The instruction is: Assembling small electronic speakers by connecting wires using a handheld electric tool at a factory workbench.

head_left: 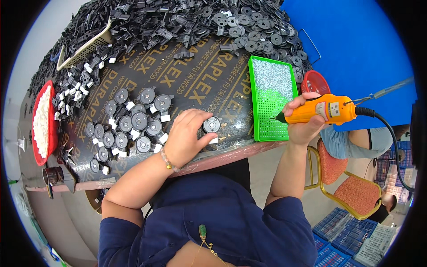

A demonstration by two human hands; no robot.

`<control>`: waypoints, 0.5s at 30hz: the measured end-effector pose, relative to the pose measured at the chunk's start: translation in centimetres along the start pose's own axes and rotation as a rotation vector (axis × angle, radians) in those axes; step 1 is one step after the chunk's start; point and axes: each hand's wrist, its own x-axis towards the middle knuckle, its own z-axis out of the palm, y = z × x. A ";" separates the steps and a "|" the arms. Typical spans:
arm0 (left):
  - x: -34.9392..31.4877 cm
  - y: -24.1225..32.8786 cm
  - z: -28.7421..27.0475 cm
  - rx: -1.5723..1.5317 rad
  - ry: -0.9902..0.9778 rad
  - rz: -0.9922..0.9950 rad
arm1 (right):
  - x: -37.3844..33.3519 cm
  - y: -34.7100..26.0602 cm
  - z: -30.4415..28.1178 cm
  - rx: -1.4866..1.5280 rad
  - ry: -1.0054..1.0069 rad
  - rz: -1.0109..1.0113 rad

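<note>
My left hand (186, 133) rests on the dark board, thumb and fingers curled round a black round plastic part (211, 124) with a white tab at its lower edge. An orange electric screwdriver (321, 109) is gripped in my right hand (303, 123). Its dark tip points left, over the bare perforated end of a green tray (272, 116). Small silvery screws (273, 76) cover the tray's far part. Left of my left hand lie several similar black round parts (138, 121) with white tabs.
Black plastic parts (155, 26) and discs (255, 35) are heaped at the back. A red tray of white pieces (51, 129) stands far left, a beige basket (89, 46) behind it. A red bowl (316, 82) sits right. A cable (391, 129) and spring (393, 87) trail from the screwdriver.
</note>
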 end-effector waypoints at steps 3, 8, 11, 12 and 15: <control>-0.1 0.0 0.0 0.017 0.006 -0.010 | 0.1 -0.6 0.3 0.006 0.037 -0.018; -0.1 0.2 0.1 -0.026 -0.014 -0.033 | -0.2 -3.0 2.7 0.199 -0.034 -0.066; -0.2 0.0 0.2 -0.024 -0.013 -0.044 | -1.0 -2.9 6.3 0.355 -0.225 -0.100; -0.2 -0.1 0.3 -0.036 -0.013 -0.042 | -1.5 -2.3 7.4 0.397 -0.277 -0.061; -0.1 0.2 0.1 -0.049 0.010 -0.018 | -2.1 -0.5 9.8 0.472 -0.374 -0.003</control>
